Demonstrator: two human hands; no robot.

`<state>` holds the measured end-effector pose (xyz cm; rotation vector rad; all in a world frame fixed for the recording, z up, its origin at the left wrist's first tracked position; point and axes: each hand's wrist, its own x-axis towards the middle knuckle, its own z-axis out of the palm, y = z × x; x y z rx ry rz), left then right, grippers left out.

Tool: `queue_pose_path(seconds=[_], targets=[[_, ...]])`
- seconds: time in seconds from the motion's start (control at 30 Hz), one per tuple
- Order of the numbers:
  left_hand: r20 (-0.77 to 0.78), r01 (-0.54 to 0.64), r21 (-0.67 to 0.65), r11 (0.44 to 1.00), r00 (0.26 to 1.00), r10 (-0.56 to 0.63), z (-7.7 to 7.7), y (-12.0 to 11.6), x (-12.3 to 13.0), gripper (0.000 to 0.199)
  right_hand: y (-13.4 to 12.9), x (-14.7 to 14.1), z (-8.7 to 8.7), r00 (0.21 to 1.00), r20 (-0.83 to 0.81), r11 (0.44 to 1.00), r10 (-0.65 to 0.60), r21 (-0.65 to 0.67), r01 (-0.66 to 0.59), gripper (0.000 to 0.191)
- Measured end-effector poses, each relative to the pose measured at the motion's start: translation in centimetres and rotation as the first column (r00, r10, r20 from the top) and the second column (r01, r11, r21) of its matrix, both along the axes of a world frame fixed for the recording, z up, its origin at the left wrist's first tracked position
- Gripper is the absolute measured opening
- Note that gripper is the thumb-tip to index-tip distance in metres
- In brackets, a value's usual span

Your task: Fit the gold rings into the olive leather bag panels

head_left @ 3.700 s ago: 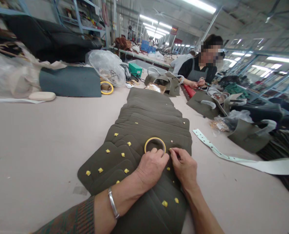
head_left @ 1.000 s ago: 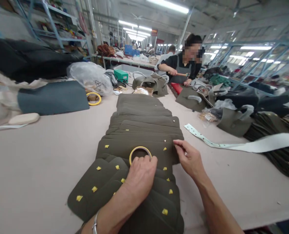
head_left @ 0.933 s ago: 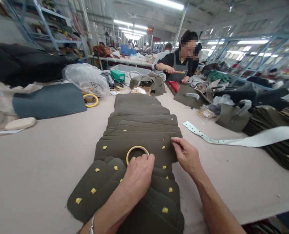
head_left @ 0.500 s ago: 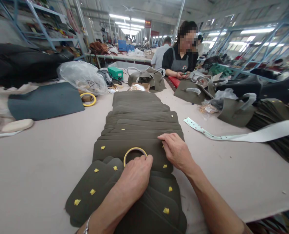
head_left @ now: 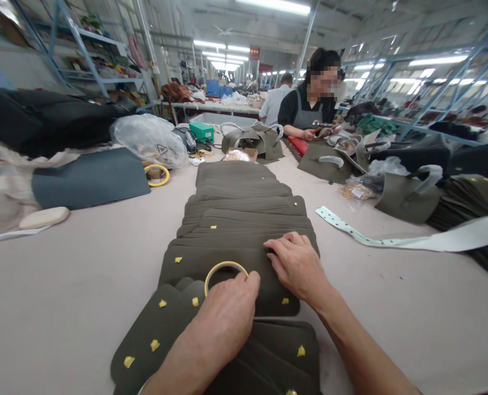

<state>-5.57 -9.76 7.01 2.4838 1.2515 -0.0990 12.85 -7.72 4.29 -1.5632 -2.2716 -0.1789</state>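
My left hand (head_left: 231,307) is closed on a roll of yellow tape (head_left: 223,265), its ring standing out above the knuckles. Under it lie overlapping dark olive panels (head_left: 211,260) with rounded corners, fanned in a long row. Small yellow tape pieces (head_left: 179,260) are stuck on several of them. My right hand (head_left: 295,266) rests at the right side of the row, fingers bent but apart, fingertips touching a panel's surface; I see nothing held there. Lower panels (head_left: 277,334) lie nearer to me, partly covered by my left forearm.
At left are a blue-grey sheet (head_left: 91,178), another tape roll (head_left: 157,175) and a clear plastic bag (head_left: 149,140). A white perforated strip (head_left: 359,235) and olive bag pieces (head_left: 408,195) lie at right. A co-worker (head_left: 310,104) stands across the table, hands on a small object.
The view has tilted up, so the table sits lower in the picture. My right fingers have drawn together slightly over the panel; my left hand keeps the tape roll.
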Motion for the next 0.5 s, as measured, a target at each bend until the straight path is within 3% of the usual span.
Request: queue_pose_path(seconds=[0.1,0.23,0.4,0.5], targets=[[0.007,0.022,0.002,1.0,1.0,-0.022,0.5,-0.5,-0.1,0.021,-1.1,-0.3,-0.4,1.0,-0.012,0.999,0.015,-0.034,-0.015,0.014],[0.014,0.038,0.002,0.999,0.999,-0.038,0.0,-0.3,-0.2,0.021,-2.2,0.7,-1.5,0.99,-0.139,0.999,0.021,-0.035,-0.026,0.014],[0.018,0.031,0.0,1.0,0.999,-0.031,-0.4,0.3,-0.2,0.016,-2.7,3.3,-2.2,0.895,-0.429,0.98,-0.121,0.093,0.177,0.017],[0.139,0.021,0.054,0.998,0.99,-0.028,0.1,0.4,-0.2,0.014,-3.3,4.3,-2.9,0.824,-0.53,0.958,-0.199,0.071,0.277,0.017]])
